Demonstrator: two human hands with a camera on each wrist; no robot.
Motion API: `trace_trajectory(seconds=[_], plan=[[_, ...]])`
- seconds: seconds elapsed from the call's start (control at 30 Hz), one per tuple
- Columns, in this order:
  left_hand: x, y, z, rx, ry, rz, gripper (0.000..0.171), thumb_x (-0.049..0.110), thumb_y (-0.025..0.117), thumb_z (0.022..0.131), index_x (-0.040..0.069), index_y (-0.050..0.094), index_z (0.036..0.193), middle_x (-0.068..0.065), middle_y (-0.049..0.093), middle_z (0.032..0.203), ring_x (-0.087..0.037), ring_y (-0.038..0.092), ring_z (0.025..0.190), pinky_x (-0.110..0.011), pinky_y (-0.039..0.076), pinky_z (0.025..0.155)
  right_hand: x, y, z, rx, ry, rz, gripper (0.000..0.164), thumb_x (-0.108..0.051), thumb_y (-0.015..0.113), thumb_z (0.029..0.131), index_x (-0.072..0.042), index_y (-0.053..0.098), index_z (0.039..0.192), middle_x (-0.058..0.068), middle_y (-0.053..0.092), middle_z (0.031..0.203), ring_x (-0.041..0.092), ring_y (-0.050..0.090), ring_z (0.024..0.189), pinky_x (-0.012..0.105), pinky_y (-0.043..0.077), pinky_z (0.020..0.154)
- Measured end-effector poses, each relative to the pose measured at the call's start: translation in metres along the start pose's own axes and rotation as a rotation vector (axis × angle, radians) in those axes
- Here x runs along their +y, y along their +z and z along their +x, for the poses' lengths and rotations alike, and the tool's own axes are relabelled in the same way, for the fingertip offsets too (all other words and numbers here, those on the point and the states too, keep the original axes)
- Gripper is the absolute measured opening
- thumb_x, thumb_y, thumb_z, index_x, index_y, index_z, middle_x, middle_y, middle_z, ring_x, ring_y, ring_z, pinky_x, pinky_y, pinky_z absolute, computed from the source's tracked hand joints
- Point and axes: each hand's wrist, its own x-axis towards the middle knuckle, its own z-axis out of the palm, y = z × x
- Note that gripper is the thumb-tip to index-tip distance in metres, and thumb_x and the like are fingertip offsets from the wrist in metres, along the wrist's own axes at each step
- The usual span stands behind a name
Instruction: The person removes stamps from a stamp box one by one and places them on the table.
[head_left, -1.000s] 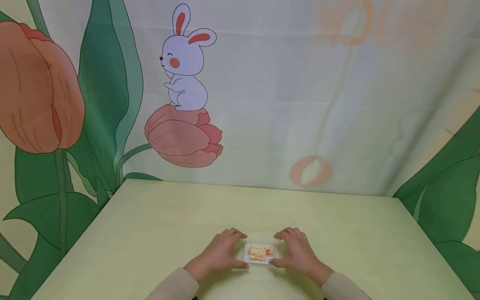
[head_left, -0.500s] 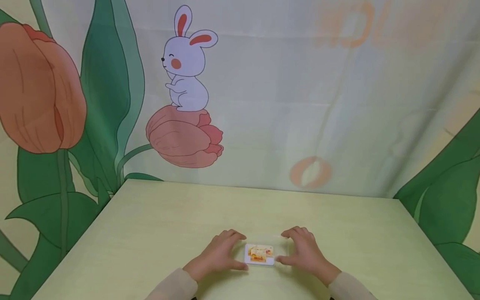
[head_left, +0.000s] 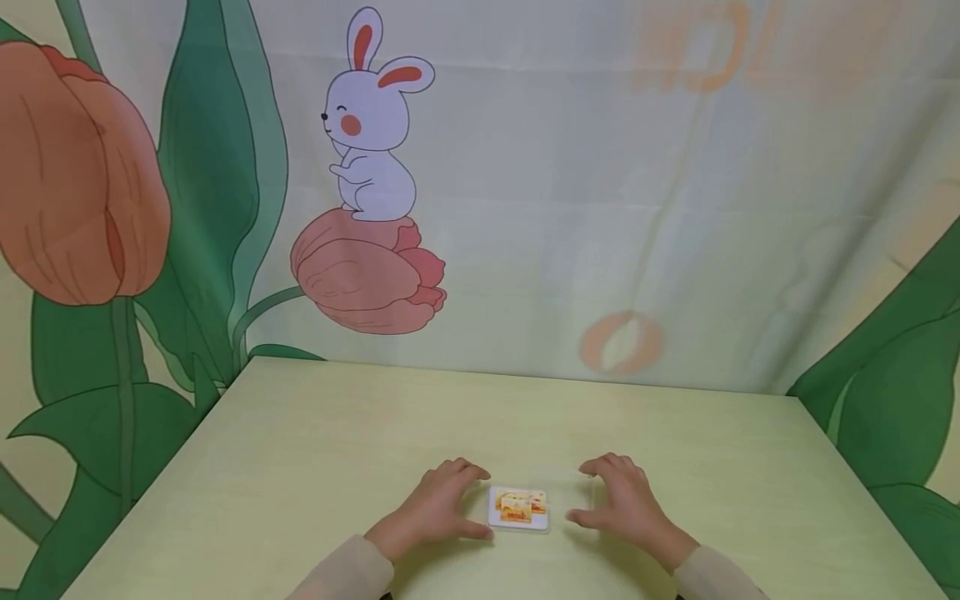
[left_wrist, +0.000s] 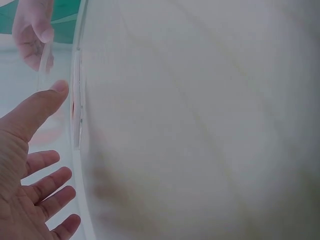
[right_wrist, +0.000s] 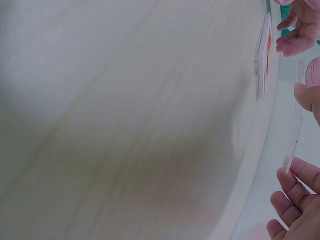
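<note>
You have two hands over one table (head_left: 360, 433), with one flat white case (head_left: 533, 522) and one clear plate (right_wrist: 296, 129). The case lies flat at the lower middle of the head view, orange-and-yellow print facing up, its long axis running left to right across the frame. It sits between your hands: just beside the fingertips of your left hand (head_left: 438, 504), and left of your right hand (head_left: 630, 507) across a gap. Your left thumb and fingers are spread wide, holding nothing. Your right thumb and fingers pinch the plate, edge-on and near-vertical in the right wrist view.
</note>
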Motion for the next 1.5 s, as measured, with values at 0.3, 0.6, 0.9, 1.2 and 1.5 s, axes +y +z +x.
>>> trace_trajectory(seconds=[0.3,0.6,0.9,1.2,1.5], plan=[[-0.002,0.002,0.0,-0.003,-0.014,0.004,0.069,0.042,0.084,0.067,0.007,0.058,0.12,-0.006,0.058,0.116,-0.026,0.051,0.11,-0.046,0.04,0.087,0.007,-0.002,-0.002,-0.026,0.034,-0.026,0.058,-0.036,0.087,0.061,-0.005,0.064,0.105,0.004,0.061,0.101,0.024,0.052,0.099,0.047,0.037,0.089],[-0.005,0.002,-0.002,-0.009,-0.023,-0.006,0.067,0.041,0.083,0.068,0.007,0.058,0.12,-0.006,0.058,0.114,-0.026,0.052,0.108,-0.046,0.04,0.087,0.013,-0.005,-0.003,-0.017,0.042,-0.031,0.059,-0.035,0.087,0.061,-0.003,0.064,0.105,0.005,0.061,0.101,0.025,0.052,0.099,0.049,0.036,0.09],[-0.002,-0.001,-0.005,-0.043,-0.047,-0.033,0.068,0.041,0.083,0.067,0.006,0.058,0.119,-0.006,0.058,0.114,-0.027,0.051,0.108,-0.047,0.04,0.087,0.024,-0.001,-0.009,-0.015,0.093,-0.039,0.059,-0.035,0.088,0.06,-0.003,0.065,0.103,0.006,0.062,0.099,0.026,0.054,0.097,0.047,0.039,0.087],[-0.005,0.0,-0.005,-0.034,-0.05,-0.007,0.067,0.044,0.082,0.068,0.007,0.059,0.119,-0.005,0.059,0.114,-0.026,0.053,0.108,-0.045,0.039,0.085,0.031,-0.005,-0.013,-0.029,0.119,-0.025,0.059,-0.035,0.087,0.062,-0.002,0.064,0.105,0.006,0.062,0.101,0.025,0.052,0.097,0.045,0.038,0.086],[-0.005,0.001,-0.004,-0.037,-0.047,-0.005,0.067,0.044,0.082,0.068,0.007,0.059,0.118,-0.005,0.058,0.115,-0.026,0.052,0.108,-0.045,0.042,0.084,0.038,-0.007,-0.02,-0.05,0.14,-0.011,0.061,-0.035,0.087,0.062,0.0,0.063,0.106,0.008,0.061,0.102,0.028,0.052,0.099,0.048,0.038,0.09]])
